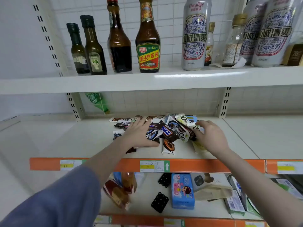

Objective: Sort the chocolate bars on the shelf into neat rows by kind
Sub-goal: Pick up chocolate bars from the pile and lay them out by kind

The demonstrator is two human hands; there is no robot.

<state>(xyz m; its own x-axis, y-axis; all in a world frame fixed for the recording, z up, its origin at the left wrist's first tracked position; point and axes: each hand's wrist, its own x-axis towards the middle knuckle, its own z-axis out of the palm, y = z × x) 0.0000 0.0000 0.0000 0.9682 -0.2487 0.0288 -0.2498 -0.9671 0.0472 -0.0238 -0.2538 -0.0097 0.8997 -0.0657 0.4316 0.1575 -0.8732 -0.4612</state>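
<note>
The chocolate bars lie in a loose, unsorted heap on the middle shelf, toward its back and a little right of centre. Wrappers cross one another at all angles. Several are white with a brown swirl and the word Dove in script; two of these lie flat at the rear, end to end along the back edge. A dark brown bar with blue and white lettering sits tilted on top of the pile. One white bar with a brown and orange swirl points toward the front, its end well short of the orange price strip.

The left hand lies palm down on the left part of the heap, fingers spread and flat, pressing on wrappers rather than gripping any; parts of small bars show from under it. The right hand rests on the right edge of the pile with fingers curled down over a pale Dove wrapper; whether it actually grips that bar cannot be told.

Above, the upper shelf carries sauce bottles and tall cans. Below, packets and a blue tissue pack lie on the lower shelf.
</note>
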